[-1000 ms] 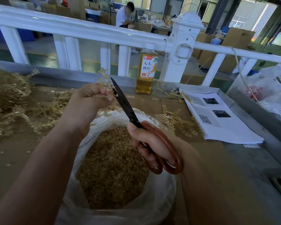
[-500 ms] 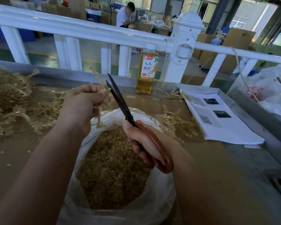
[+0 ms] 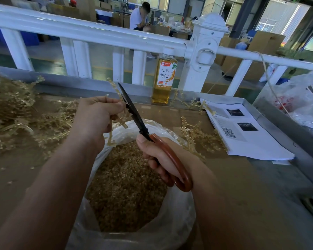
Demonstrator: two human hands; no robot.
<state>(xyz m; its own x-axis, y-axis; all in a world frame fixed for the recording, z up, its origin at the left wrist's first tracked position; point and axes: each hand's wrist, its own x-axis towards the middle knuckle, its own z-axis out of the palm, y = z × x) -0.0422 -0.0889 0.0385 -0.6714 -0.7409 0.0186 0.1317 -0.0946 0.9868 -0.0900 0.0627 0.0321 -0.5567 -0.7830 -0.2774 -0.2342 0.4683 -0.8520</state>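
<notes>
1. My left hand (image 3: 96,116) is above the far left rim of the plastic bag (image 3: 179,222); its fingers and thumb are curled round a pale gold plastic strip (image 3: 110,137), which sticks up past the knuckles and hangs down over the bag's mouth.
2. My right hand (image 3: 159,156) is over the far right part of the bag, gripping the red-brown handles of the scissors (image 3: 134,112); the fingers are wrapped through the loop and the thumb lies along the top.
3. The dark blades point up and away from the bag toward the left fingertips; they read as one line, so I take them as closed, and they meet the strip just beside those fingertips.
4. The bag is filled with small golden cut pieces (image 3: 125,186); its clear rim is folded open.
5. Left of the bag lies a big heap of uncut strips (image 3: 11,109); a few more strips (image 3: 197,134) lie just right of it.
6. Beyond the bag stands a bottle (image 3: 164,78) of amber drink against the white railing (image 3: 98,33); right of the bag, past the loose strips, is a stack of printed papers (image 3: 246,134).
</notes>
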